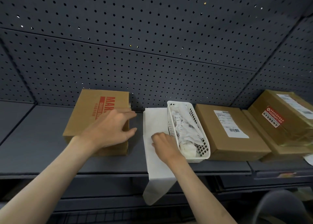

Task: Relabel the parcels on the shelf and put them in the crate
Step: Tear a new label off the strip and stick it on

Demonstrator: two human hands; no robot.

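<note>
Left grip [110,129] spreads over the red-printed brown cardboard parcel [100,120] left of the white slotted plastic basket [188,132], right grip [163,143] pinching white label paper [155,139] beside it; relabelling seems unfinished, no crate visible.

The light is dim and even, cool in tone, falling from above and in front of the shelf [50,139]. The cardboard box [94,120] throws only a soft shadow onto the dark surface beside it. Pinpricks of light shine through a few holes in the pegboard [152,46] behind. The white paper strip [155,156] is washed out, nearly without detail. The wide lens bends the pegboard seams and shelf edges, most strongly toward the corners. The left hand [110,130] is slightly smeared at its fingertips; the lower corners are soft and blurred.
</note>
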